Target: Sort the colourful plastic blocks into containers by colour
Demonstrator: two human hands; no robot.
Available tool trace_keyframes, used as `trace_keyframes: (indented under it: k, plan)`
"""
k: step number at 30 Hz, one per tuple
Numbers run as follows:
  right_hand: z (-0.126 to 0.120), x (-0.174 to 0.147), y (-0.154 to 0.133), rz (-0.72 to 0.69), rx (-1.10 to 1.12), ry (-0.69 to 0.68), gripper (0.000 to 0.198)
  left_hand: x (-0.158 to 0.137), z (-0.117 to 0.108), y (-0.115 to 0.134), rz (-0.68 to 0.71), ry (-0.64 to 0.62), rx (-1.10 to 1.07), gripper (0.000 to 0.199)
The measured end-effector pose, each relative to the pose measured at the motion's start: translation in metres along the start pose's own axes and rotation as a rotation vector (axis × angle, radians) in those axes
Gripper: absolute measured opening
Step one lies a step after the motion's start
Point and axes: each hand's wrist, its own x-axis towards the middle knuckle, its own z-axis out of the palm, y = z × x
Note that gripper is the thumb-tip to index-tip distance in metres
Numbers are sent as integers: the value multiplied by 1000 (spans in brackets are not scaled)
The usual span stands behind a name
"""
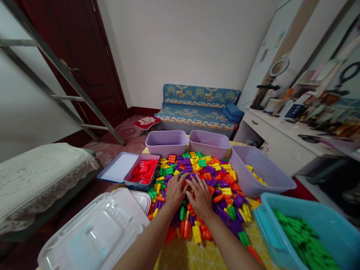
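A spread heap of plastic building pieces (226, 191) in purple, orange, yellow, green and red covers the middle of the table. My left hand (174, 191) rests on the heap, fingers stretched forward over purple and red pieces. Beside it, my right hand (201, 195) lies palm down with its fingers apart, touching purple and orange pieces. The thumbs are close together, and what lies under both palms is hidden. Left of the heap, an open box (137, 185) holds red pieces (144, 171). On the right, a blue tub (268, 228) holds green pieces (305, 234).
Two lilac bins (166, 149) stand along the far edge; a larger lilac bin (244, 180) at right contains yellow pieces (256, 175). Clear plastic lids (95, 232) lie at front left. Beyond are a patterned sofa (197, 110), a ladder (70, 80) and a white desk (284, 131).
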Motion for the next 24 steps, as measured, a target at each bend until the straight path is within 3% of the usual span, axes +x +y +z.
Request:
trace_keyframes:
  k: [6,10,18,24]
  plan:
    - [-4,11,18,18,70,56,45,1,3,-1,-1,43,-22,39]
    - [-4,29,29,141,-8,6,45,0,4,-2,-8,62,-25,36]
    - [6,30,26,261,-107,1,51,-1,5,-4,-38,104,-50,29]
    - [6,26,24,282,-128,-27,55,-1,6,-8,-132,220,-339,23]
